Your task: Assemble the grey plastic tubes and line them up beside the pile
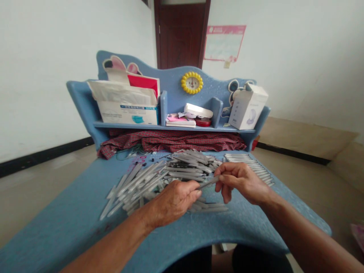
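Note:
Between my two hands is a slim grey pen (209,183), held at a slant above the blue desk. My left hand (174,199) pinches its lower left end. Thumb and fingers of my right hand (243,182) close on the other end. Behind my left hand spreads a loose heap of translucent pen barrels (142,184), with more grey pen parts (189,163) piled farther back. Several blurred barrels (210,207) lie just under my hands. To the right, a neat row of pens (250,165) is partly hidden by my right hand.
A folded red plaid cloth (176,140) lies under the desk's blue shelf (127,126). On that shelf stand a mask box (127,113), papers (180,122), a red round tin (203,122) and a white carton (248,108). The desk's curved front edge (227,239) is near my legs.

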Tool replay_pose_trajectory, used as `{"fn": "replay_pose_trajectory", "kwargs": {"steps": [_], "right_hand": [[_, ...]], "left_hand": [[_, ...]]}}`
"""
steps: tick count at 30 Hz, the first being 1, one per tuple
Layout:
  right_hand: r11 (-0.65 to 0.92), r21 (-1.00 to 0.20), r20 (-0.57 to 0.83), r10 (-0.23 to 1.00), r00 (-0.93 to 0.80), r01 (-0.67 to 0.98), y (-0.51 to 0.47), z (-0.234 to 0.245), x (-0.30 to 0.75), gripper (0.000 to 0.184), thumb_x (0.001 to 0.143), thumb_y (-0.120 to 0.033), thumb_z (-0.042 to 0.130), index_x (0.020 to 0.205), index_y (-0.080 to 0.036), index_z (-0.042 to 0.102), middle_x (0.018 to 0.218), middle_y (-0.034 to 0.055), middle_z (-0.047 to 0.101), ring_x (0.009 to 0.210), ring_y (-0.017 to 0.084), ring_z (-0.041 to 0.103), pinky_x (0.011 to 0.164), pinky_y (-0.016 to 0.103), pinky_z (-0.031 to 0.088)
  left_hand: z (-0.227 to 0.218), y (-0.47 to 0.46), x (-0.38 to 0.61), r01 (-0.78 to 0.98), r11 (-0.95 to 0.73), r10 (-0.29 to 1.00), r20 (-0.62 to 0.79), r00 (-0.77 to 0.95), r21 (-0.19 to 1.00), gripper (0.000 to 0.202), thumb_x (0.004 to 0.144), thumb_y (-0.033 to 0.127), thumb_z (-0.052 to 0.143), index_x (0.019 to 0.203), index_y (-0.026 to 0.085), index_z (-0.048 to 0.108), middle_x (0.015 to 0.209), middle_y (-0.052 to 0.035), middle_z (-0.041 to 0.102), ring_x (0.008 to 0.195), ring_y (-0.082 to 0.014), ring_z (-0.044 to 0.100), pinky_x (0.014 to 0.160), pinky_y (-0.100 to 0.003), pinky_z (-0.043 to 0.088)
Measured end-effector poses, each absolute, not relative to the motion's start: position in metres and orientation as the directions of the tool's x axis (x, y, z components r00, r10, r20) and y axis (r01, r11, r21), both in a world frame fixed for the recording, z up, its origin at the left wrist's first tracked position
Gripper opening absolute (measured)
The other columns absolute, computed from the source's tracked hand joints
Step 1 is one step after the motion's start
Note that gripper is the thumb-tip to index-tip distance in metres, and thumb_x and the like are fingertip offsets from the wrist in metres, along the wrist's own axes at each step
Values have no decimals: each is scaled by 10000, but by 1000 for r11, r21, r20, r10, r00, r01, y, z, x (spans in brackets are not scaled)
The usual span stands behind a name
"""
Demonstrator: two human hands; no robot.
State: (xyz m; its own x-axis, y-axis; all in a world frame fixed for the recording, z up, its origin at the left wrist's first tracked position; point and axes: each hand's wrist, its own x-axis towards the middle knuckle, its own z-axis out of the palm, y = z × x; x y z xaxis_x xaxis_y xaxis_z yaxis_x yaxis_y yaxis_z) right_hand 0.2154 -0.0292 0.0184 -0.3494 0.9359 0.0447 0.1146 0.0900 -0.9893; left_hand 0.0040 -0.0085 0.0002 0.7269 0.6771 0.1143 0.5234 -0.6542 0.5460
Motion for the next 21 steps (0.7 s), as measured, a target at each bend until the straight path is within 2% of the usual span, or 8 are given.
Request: {"fn": "replay_pose_trajectory", "kwargs": {"steps": [5,14,21], "right_hand": [[94,-993,68,954,-292,77,-30,10,209,194,758,-315,554,816,-133,521,595,2,634,368,111,564,371,212,431],[110,-992,84,930,-357,53,-28,-3,209,270,769,-382,602,811,-119,554,604,17,644,374,107,569,358,195,422],[127,-990,140,929,-343,-61,-29,-15,205,234,784,-347,602,774,-117,561,563,19,640,382,126,587,368,201,441]], "left_hand": [[1,-9,5,520,-652,686,138,714,552,263,886,284,355,702,180,511,564,42,489,549,-101,460,533,-212,319],[0,-9,4,491,-662,680,179,711,566,283,880,289,363,639,180,465,522,52,423,500,-89,395,498,-215,278],[-3,-11,5,510,-698,664,187,724,502,278,887,283,347,636,183,414,532,55,365,512,-92,373,526,-241,252]]}}
